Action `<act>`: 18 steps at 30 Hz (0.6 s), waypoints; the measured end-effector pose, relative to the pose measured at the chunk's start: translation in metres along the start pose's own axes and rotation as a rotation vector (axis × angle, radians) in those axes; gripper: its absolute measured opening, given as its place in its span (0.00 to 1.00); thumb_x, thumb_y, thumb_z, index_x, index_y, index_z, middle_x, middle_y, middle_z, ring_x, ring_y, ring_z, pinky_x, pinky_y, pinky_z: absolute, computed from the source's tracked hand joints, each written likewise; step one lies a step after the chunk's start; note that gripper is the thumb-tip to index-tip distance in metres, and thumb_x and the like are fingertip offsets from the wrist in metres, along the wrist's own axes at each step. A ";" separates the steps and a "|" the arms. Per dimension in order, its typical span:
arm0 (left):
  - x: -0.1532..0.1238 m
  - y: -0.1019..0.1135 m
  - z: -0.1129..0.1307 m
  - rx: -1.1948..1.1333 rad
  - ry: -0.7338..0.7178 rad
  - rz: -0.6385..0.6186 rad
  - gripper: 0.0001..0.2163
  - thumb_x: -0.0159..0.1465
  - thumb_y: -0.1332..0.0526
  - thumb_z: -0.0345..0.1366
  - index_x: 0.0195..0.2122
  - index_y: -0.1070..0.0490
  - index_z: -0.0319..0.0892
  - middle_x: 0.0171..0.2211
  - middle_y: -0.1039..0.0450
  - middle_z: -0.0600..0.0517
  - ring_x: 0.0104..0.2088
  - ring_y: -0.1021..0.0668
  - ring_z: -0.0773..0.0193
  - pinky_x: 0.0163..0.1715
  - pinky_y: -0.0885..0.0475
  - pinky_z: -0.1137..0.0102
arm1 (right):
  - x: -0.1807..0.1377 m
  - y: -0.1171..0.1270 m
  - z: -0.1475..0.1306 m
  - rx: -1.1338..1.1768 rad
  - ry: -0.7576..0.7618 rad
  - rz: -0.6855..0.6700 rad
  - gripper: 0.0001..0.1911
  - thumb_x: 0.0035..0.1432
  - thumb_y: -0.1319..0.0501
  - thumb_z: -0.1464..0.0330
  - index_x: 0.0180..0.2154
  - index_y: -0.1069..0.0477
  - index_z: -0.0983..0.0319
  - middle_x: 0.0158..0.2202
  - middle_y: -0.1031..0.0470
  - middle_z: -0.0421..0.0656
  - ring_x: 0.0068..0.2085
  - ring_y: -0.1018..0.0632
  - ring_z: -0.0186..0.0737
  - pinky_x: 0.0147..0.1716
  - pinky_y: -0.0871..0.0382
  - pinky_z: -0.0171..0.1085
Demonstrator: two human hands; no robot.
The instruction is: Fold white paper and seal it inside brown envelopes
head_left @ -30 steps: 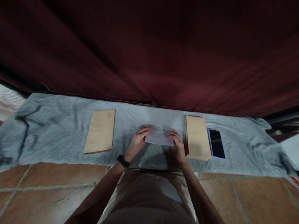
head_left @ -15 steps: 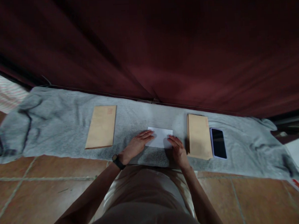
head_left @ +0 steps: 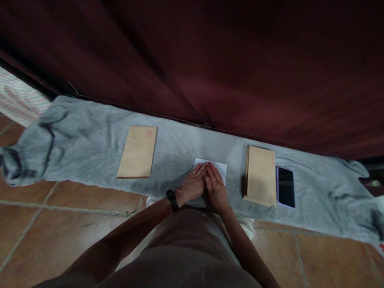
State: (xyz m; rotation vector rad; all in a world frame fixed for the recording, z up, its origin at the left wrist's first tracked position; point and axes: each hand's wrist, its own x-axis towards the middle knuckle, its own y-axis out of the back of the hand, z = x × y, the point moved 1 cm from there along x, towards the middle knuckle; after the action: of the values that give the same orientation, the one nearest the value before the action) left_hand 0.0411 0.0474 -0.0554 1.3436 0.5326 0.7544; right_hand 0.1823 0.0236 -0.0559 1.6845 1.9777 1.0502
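A small white sheet of paper (head_left: 223, 170), perhaps folded, lies on the grey cloth in front of me, partly covered by my hands. My left hand (head_left: 194, 184) rests flat on it, fingers stretched out. Beside it, my right hand (head_left: 216, 189) also presses on the paper with extended fingers, its fingertips meeting those of the left. A stack of brown envelopes (head_left: 261, 175) is to the right of my hands. Off to the left lies another brown envelope (head_left: 138, 151) with a small reddish stamp mark at its upper right.
A smartphone (head_left: 285, 186) in a pale purple case lies right of the envelope stack. The grey cloth (head_left: 90, 144) covers a long narrow surface, backed by a dark red curtain (head_left: 188, 67). Tiled floor (head_left: 71, 234) shows in front.
Both hands have moved inward from the paper's two sides to its middle, and now touch each other. The camera view has tilted slightly.
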 end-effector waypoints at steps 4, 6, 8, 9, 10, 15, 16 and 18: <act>-0.004 -0.002 0.001 0.018 0.007 0.008 0.30 0.70 0.47 0.31 0.73 0.49 0.31 0.72 0.48 0.35 0.74 0.46 0.52 0.73 0.52 0.54 | -0.003 -0.006 0.002 -0.172 0.026 -0.023 0.29 0.76 0.57 0.64 0.73 0.53 0.62 0.74 0.46 0.52 0.74 0.44 0.45 0.70 0.44 0.57; -0.007 -0.001 0.001 0.011 0.005 0.015 0.30 0.71 0.48 0.31 0.73 0.50 0.31 0.73 0.50 0.35 0.74 0.47 0.52 0.72 0.52 0.53 | -0.003 -0.006 0.003 -0.227 0.003 -0.003 0.30 0.77 0.57 0.63 0.74 0.56 0.63 0.74 0.46 0.53 0.74 0.45 0.45 0.70 0.45 0.56; -0.011 0.002 0.001 0.001 0.003 0.021 0.29 0.72 0.49 0.33 0.73 0.51 0.32 0.74 0.52 0.36 0.74 0.48 0.52 0.73 0.53 0.53 | -0.002 -0.007 0.004 -0.267 0.001 0.000 0.30 0.77 0.59 0.61 0.74 0.56 0.63 0.74 0.46 0.53 0.74 0.45 0.45 0.71 0.48 0.55; -0.013 0.003 0.001 -0.005 0.005 0.022 0.29 0.73 0.50 0.34 0.74 0.51 0.32 0.74 0.53 0.36 0.75 0.49 0.53 0.73 0.54 0.54 | -0.002 -0.006 0.004 -0.284 0.007 -0.002 0.30 0.77 0.59 0.61 0.74 0.56 0.64 0.73 0.46 0.53 0.74 0.45 0.45 0.71 0.49 0.55; -0.015 0.005 0.001 -0.010 0.010 0.023 0.29 0.73 0.50 0.36 0.74 0.52 0.32 0.74 0.54 0.37 0.75 0.50 0.53 0.73 0.54 0.54 | -0.003 -0.006 0.005 -0.300 0.017 -0.004 0.30 0.77 0.60 0.61 0.74 0.56 0.64 0.73 0.45 0.53 0.74 0.45 0.45 0.71 0.50 0.55; -0.024 0.010 0.000 -0.016 0.028 0.021 0.32 0.74 0.49 0.44 0.74 0.53 0.31 0.75 0.56 0.38 0.75 0.51 0.53 0.73 0.56 0.56 | -0.006 -0.003 0.013 -0.385 0.072 -0.004 0.30 0.77 0.60 0.62 0.74 0.54 0.64 0.74 0.47 0.54 0.74 0.46 0.48 0.71 0.51 0.55; -0.026 0.011 0.000 -0.012 0.032 0.027 0.32 0.74 0.49 0.45 0.74 0.52 0.31 0.75 0.55 0.38 0.75 0.51 0.53 0.73 0.56 0.56 | -0.006 -0.003 0.015 -0.403 0.066 -0.007 0.30 0.77 0.60 0.62 0.74 0.54 0.64 0.74 0.48 0.54 0.74 0.46 0.48 0.71 0.50 0.55; -0.029 0.010 -0.001 -0.005 0.038 0.044 0.34 0.74 0.50 0.49 0.73 0.51 0.31 0.74 0.53 0.37 0.75 0.50 0.52 0.73 0.56 0.56 | -0.007 -0.002 0.018 -0.437 0.039 -0.007 0.30 0.77 0.59 0.61 0.74 0.53 0.65 0.74 0.47 0.55 0.74 0.45 0.49 0.70 0.50 0.56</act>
State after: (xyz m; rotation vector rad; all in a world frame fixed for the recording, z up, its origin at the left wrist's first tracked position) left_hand 0.0193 0.0269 -0.0478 1.3425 0.5325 0.8183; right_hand 0.1951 0.0230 -0.0708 1.4258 1.6189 1.3995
